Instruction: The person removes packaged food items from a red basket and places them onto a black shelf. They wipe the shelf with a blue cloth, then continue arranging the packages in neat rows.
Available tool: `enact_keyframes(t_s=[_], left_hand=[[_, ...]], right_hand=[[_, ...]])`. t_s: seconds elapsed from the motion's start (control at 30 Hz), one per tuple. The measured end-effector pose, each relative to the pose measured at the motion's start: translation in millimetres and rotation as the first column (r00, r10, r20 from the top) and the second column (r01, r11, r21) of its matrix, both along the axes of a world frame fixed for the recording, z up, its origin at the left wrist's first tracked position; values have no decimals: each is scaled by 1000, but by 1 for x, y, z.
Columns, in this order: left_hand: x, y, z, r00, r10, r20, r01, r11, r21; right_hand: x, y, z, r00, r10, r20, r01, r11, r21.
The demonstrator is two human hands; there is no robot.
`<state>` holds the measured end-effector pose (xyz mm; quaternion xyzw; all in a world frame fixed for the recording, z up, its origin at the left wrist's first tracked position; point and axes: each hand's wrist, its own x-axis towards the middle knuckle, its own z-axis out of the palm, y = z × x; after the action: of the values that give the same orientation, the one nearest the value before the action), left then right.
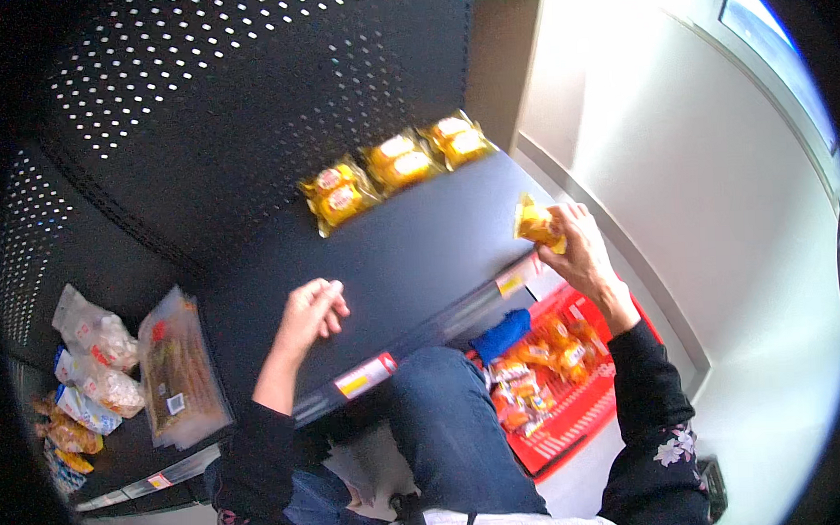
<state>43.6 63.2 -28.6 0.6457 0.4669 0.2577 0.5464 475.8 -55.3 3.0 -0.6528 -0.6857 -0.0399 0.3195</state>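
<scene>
My right hand (580, 250) grips a small yellow snack packet (535, 222) in clear wrap, near the right front corner of a dark shelf (406, 263). Over the middle of that shelf is my left hand (313, 315), its fingers loosely curled with nothing visible in them. Along the back stand three yellow twin-pack snacks: one at left (339, 194), one in the middle (401, 159) and one at right (456, 140). Below my right forearm, a red plastic basket (572, 438) holds several orange and yellow packets (562, 348) and a blue cloth-like item (502, 337).
A perforated black panel (261, 94) backs the shelf. To the left, another shelf section carries a large clear flat pack (177, 375) and several bagged goods (100, 343). Price labels (365, 375) line the front edge. A white wall (729, 182) rises at the right.
</scene>
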Motion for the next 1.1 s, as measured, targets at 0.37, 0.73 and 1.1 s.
enact_keyframes(t_s=[0.37, 0.73, 1.1], left_hand=[[3, -2, -4, 991, 42, -129, -31, 996, 89], [-5, -19, 12, 997, 73, -13, -70, 989, 131], [-13, -15, -3, 990, 117, 78, -124, 988, 87]], right_hand=[[43, -215, -158, 944, -233, 233, 326, 764, -557], [47, -221, -159, 938, -293, 183, 345, 808, -478], [-81, -12, 34, 988, 128, -92, -121, 990, 76]])
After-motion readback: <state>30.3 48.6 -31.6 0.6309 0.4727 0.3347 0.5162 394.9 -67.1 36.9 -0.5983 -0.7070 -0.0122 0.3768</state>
